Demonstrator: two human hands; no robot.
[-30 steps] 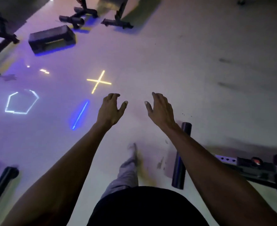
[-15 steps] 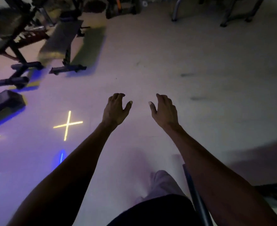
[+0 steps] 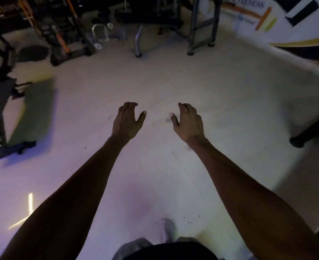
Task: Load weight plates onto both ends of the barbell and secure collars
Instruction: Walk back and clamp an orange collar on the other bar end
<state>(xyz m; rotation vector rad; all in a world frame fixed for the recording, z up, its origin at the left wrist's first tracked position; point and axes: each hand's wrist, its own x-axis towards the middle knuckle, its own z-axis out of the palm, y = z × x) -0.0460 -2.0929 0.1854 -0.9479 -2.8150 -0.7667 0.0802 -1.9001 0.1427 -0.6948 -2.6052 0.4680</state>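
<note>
Pale gym floor [image 3: 220, 102], left hand [image 3: 126, 121], right hand [image 3: 189, 122], fingers spread, empty

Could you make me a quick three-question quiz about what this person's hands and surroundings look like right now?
1. True or false: the left hand is gripping a weight plate.
2. Which is on the floor at the lower left? A) a glowing yellow cross B) a red cone C) a coiled rope
3. Fill in: the right hand is held ____, fingers loosely curled, touching nothing.

Key:
1. False; both hands are empty and held out over bare floor.
2. A
3. open
</note>
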